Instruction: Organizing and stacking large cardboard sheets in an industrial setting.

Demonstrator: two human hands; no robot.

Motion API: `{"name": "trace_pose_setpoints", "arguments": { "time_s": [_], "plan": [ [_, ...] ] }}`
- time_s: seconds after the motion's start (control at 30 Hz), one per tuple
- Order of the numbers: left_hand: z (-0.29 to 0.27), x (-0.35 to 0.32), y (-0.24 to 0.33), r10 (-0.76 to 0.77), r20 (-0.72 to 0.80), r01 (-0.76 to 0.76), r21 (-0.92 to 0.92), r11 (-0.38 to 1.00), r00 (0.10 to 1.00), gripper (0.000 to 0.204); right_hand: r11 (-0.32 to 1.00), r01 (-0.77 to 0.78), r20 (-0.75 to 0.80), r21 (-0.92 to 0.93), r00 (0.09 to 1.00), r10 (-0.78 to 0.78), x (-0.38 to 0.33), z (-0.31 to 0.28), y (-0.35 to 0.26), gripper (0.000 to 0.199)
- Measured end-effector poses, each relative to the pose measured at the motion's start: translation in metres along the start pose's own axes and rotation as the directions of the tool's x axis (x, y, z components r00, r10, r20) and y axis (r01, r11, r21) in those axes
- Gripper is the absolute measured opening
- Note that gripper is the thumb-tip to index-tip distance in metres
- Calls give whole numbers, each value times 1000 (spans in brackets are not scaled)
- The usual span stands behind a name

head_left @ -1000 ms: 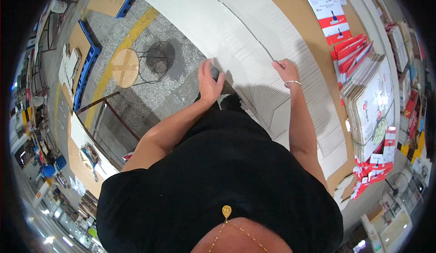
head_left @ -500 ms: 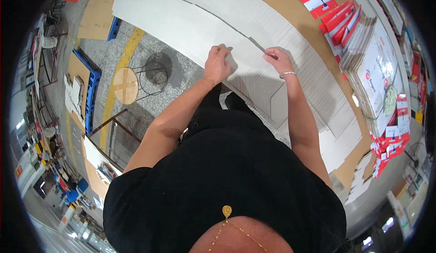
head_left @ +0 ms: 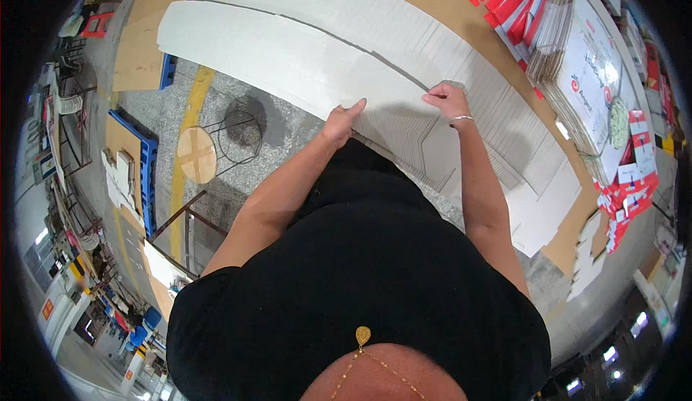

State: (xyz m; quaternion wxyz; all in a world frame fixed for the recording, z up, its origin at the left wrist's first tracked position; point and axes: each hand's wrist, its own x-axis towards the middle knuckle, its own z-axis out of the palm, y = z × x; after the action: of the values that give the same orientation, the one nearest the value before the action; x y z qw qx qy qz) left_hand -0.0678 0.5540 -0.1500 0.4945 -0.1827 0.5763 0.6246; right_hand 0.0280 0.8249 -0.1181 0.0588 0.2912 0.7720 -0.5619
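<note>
A long white cardboard sheet [head_left: 267, 46] lies on top of a fanned stack of similar sheets [head_left: 404, 136] in front of me. With my left hand [head_left: 342, 123] I hold its near edge; the thumb is on top and the other fingers are mostly hidden below the edge. My right hand [head_left: 450, 103], wearing a bracelet, pinches the sheet's far right corner between thumb and fingers. A dark gap runs along the sheet's far edge, next to another row of overlapping white sheets [head_left: 360, 5].
Brown board [head_left: 432, 5] lies under the stacks. At the right stand bundled printed cartons [head_left: 587, 77] and red-and-white packages [head_left: 515, 12]. To the left are a round-topped stool [head_left: 197, 154], a blue pallet [head_left: 148, 177] and a metal frame [head_left: 189, 221].
My left hand has gone from bent fingers over the sheet to its near edge, thumb on top. My right hand stays at the far corner. The whole view has shifted slightly.
</note>
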Motion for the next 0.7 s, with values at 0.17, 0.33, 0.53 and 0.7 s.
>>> {"name": "trace_pose_setpoints", "arguments": {
  "time_s": [0.17, 0.33, 0.53, 0.7],
  "plan": [
    [0, 10, -8, -20, -6, 20, -12, 1000, 1000, 72, 991, -44, -94, -124, 995, 32, -1, 6, 3, 27],
    [3, -19, 10, -28, 236, 80, -217, 973, 971, 58, 983, 0, -167, -184, 985, -31, -15, 0, -6, 27],
    [8, -49, 9, -21, 478, 246, -412, 877, 878, 41, 950, 5, -477, -311, 864, -160, -78, -42, 20, 27],
    [2, -44, -26, 30, 531, 238, -429, 871, 847, 41, 829, -100, -519, -551, 819, -246, -161, -107, 82, 34]
  ]
}}
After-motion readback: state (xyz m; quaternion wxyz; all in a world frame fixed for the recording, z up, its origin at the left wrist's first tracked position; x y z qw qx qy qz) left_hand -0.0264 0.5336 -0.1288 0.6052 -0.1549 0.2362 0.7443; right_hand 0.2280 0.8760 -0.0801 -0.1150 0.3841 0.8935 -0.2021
